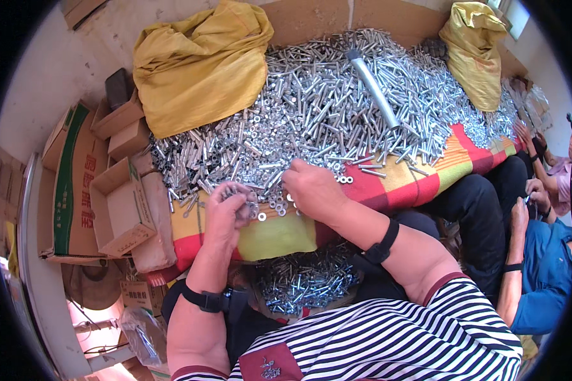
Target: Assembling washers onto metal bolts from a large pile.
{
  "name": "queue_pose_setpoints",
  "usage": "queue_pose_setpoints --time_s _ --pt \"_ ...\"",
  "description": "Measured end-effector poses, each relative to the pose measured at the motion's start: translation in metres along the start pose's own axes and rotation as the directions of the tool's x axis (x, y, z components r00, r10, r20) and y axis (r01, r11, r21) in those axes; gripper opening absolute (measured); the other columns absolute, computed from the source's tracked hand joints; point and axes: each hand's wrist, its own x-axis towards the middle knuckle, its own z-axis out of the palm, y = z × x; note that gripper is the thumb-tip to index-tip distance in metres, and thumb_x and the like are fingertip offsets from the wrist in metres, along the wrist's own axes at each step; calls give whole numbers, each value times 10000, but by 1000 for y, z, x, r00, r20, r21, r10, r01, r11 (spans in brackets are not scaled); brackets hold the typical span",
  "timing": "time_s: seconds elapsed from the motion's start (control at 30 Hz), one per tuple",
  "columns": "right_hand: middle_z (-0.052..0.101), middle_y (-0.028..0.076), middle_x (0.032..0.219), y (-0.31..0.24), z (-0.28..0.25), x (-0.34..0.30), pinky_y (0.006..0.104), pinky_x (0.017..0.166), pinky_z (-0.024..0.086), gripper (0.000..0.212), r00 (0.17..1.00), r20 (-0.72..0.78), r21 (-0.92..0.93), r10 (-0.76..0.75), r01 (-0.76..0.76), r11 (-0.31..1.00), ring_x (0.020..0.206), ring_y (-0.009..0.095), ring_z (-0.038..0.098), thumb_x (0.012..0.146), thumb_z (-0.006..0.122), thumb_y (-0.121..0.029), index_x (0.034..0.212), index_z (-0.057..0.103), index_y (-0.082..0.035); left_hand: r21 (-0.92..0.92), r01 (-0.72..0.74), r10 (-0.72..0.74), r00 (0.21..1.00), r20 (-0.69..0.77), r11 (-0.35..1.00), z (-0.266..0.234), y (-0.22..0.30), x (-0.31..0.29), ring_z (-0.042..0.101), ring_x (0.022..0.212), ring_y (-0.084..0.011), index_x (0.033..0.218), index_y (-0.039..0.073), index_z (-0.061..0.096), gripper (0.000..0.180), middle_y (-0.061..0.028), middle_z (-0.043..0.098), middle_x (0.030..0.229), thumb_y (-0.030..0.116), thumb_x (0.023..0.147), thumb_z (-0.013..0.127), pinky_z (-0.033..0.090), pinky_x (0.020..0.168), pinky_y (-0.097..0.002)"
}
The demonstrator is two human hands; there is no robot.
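Note:
My left hand (221, 213) is curled at the near edge of a big heap of metal bolts and sleeves (337, 95), with several small metal washers (253, 208) gathered in its fingers. To its right, my right hand (314, 190) reaches down to the heap's edge, fingertips pinched together. Whatever lies between those fingertips is too small to make out. Between and beside the hands, loose washers (262, 217) and nuts (345, 180) rest on a red, yellow and green checked cloth (397, 184).
A metal tube (375, 92) lies on the heap. Yellow sacks (200, 70) stand behind it at left and right. An open cardboard box (124, 206) is at the left. Below the cloth sits a container of bolts (308, 286). Other people (546, 267) work at the right.

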Motion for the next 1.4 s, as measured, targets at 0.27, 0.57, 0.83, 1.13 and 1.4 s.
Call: queue_pose_setpoints --time_s 0.27,0.57,0.83,1.13,1.4 --pt "528 120 831 2 6 11 394 635 515 72 989 149 -52 -15 23 998 756 306 621 787 556 -76 857 548 -60 920 -352 496 838 228 171 8 -2 19 600 773 -289 860 51 662 197 -116 554 835 32 683 746 472 664 -369" --pt "561 121 821 12 -9 4 370 637 500 122 999 31 94 -44 41 995 757 282 610 784 603 -71 883 545 -31 853 -445 525 812 254 275 -3 -6 13 587 635 -319 927 -10 561 137 -135 594 847 37 809 613 459 583 -408" --pt "587 24 701 1 -20 3 234 521 441 58 875 8 858 484 -255 447 563 72 545 894 588 -53 896 588 4 22 141 -142 988 66 990 19 2 -3 361 437 -32 998 15 550 97 -83 600 762 84 930 540 260 381 -178" --pt "594 29 715 -4 -19 -5 211 501 489 73 868 174 876 465 -352 331 582 68 581 936 547 -40 911 582 18 -72 161 -149 977 151 984 29 2 0 357 430 -25 992 12 572 105 -68 607 751 91 923 571 256 382 -179" --pt "598 32 706 -3 -23 -7 202 517 496 102 873 235 872 426 -384 305 591 65 586 935 546 -56 885 593 19 -74 184 -171 973 158 980 34 4 -2 353 425 -27 960 16 576 100 -45 598 732 102 912 599 247 380 -173"
